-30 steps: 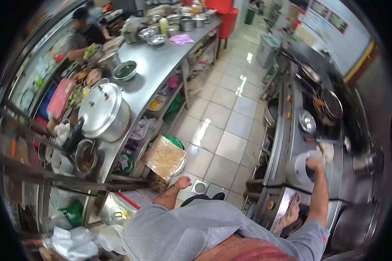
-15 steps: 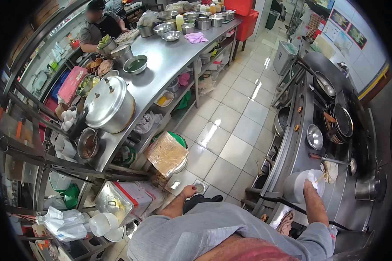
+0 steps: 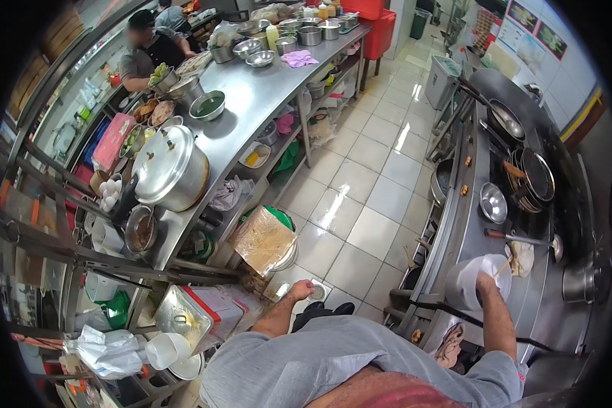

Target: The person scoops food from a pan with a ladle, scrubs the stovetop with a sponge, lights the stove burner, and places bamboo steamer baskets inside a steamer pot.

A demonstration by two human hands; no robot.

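My right hand (image 3: 486, 281) reaches into the mouth of a white plastic bucket (image 3: 461, 284) on the steel stove counter. Its fingers look curled but are mostly hidden; what they grip cannot be made out. Beside that hand, a thin light-brown stick (image 3: 503, 268) slants over the bucket's rim. My left hand (image 3: 302, 290) hangs low over the tiled floor near a drain (image 3: 317, 292), fingers curled in, with nothing visible in them. Right of the bucket lie a pale cloth (image 3: 521, 258) and a ladle (image 3: 523, 237) with a wooden handle.
A metal bowl (image 3: 493, 203) and stacked pans (image 3: 536, 177) sit on the stove side. Across the aisle, a steel table (image 3: 251, 102) carries a large lidded pot (image 3: 172, 170) and several bowls. A wrapped board (image 3: 263, 239) rests low beside it. A person (image 3: 153, 51) works behind the table.
My left hand has risen slightly. My right hand stays at the bucket, with a small shift. The whole view has tilted a little.
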